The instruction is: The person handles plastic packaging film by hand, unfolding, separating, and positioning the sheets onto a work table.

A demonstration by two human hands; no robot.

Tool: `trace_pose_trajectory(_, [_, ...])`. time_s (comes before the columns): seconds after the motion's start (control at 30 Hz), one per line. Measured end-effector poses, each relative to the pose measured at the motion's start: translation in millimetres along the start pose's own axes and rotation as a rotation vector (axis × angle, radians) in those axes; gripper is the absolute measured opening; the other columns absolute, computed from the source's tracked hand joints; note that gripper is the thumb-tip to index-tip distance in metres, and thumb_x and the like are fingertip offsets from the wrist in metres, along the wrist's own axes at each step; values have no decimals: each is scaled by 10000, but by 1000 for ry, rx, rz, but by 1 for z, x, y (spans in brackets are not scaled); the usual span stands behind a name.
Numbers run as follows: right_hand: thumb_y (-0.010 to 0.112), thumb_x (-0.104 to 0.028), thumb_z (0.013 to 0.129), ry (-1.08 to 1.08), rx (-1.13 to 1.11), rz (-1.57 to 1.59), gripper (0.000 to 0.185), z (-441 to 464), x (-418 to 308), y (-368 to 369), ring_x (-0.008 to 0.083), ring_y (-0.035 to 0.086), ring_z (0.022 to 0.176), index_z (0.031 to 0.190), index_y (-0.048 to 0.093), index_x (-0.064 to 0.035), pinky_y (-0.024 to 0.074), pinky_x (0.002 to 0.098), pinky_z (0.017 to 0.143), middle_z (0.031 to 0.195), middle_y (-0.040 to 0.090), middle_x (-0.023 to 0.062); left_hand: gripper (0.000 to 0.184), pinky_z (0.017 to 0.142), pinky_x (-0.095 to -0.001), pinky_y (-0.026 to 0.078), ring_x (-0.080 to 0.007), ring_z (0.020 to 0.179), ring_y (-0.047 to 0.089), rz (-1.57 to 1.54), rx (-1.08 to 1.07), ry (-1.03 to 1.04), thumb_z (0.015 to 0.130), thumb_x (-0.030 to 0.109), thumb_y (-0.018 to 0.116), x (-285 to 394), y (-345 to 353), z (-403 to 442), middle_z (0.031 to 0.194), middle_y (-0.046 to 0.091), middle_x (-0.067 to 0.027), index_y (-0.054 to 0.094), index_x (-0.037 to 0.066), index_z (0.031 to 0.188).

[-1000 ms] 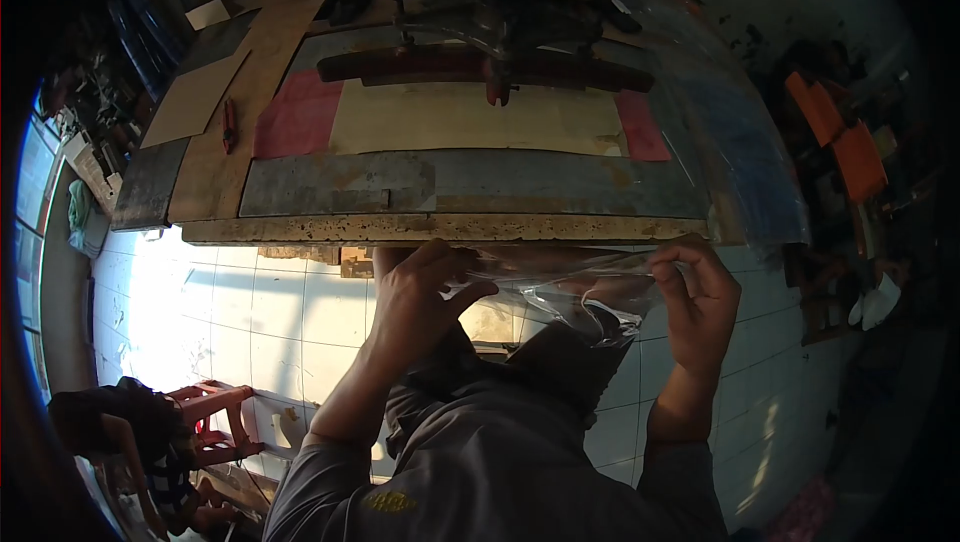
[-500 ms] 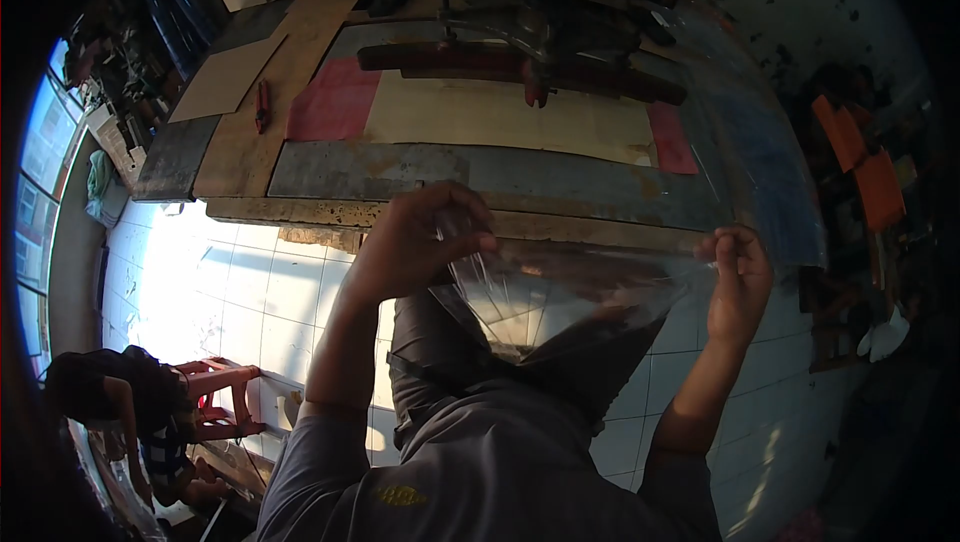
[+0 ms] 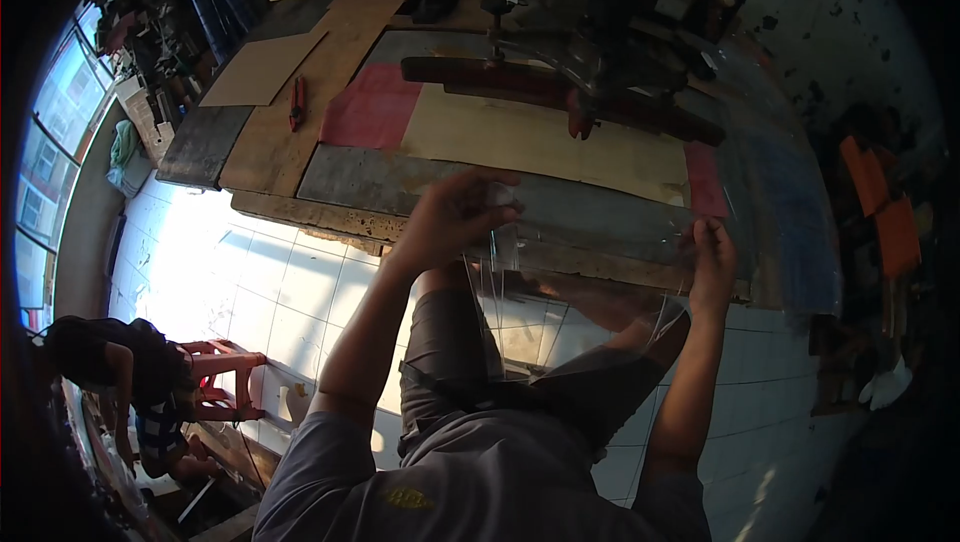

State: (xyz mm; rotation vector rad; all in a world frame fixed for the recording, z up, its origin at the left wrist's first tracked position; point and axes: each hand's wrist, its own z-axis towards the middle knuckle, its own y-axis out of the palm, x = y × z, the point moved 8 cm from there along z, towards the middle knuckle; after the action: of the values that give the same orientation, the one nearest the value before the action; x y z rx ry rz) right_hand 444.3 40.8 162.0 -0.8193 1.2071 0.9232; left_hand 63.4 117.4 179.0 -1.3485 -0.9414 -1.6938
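The hands were held apart at the near edge of the worktable (image 3: 318, 219), with a clear plastic sheet (image 3: 575, 317) suspended between them. One upper corner was pinched between the thumb and fingers of the left hand (image 3: 455, 222), and the other was pinched likewise by the right hand (image 3: 711, 257). The sheet was draped downward above the lap, where the dark trousers (image 3: 440, 362) and pale floor tiles (image 3: 270, 287) could be seen. Beyond it, the worktable was topped by a grey plate (image 3: 350, 177), on which a cream strip (image 3: 550, 139) was laid, flanked by a left red patch (image 3: 370, 107) and a right red patch (image 3: 706, 182). Over the strip a dark red bar (image 3: 530, 83) was set. To the left, a red cutter (image 3: 297, 104) was laid near a flat cardboard piece (image 3: 262, 67). Off at the lower left, a red stool (image 3: 225, 374) was placed beside another person (image 3: 150, 367), and orange panels (image 3: 886, 207) were seen at the far right
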Motion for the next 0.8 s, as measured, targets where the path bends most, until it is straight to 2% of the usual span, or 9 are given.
trace_pose_trajectory(0.1, [696,-343,1023,8,26,40,332,-4,2,-3,124,660,853,1102,659,-23,532,289,782,933,678,33,386,910,-271,570,-140,1030,722,83,-11,15,962,-26,713,4,4,-9,1152,691,-73,579,-6,1324])
trace_pose_trajectory(0.2, [699,-337,1022,7,54,66,324,-1,5,-6,132,661,835,1090,655,-24,550,301,791,933,678,40,456,874,-265,559,-121,997,706,175,10,-60,964,9,728,-6,7,-14,1130,677,-69,536,2,1377])
trace_pose_trajectory(0.3, [698,-320,1024,-11,65,77,305,-2,4,-7,135,659,826,1081,651,-24,564,314,797,926,677,42,447,841,-264,555,-116,968,694,99,108,-98,964,45,737,1,13,-23,1107,675,-82,509,5,1346])
trace_pose_trajectory(0.5, [692,-296,1031,-51,51,91,283,-5,1,-8,133,651,837,1079,649,-21,563,316,787,911,677,40,364,817,-268,545,-146,962,699,97,428,16,960,102,756,12,20,-38,1045,679,-117,495,16,1199])
trace_pose_trajectory(0.6, [692,-299,1031,-86,49,76,287,-5,3,-11,133,646,833,1082,648,-20,560,312,785,911,676,40,411,827,-283,557,-158,977,701,173,365,-132,947,127,780,3,21,-41,1068,681,-133,498,-3,1217])
trace_pose_trajectory(0.8, [696,-294,1028,-86,86,126,287,-8,3,-13,134,644,837,1094,645,-19,552,308,780,918,679,36,530,866,-311,568,-175,1015,720,50,318,-124,928,178,812,10,26,-42,1118,695,-136,507,-19,1315])
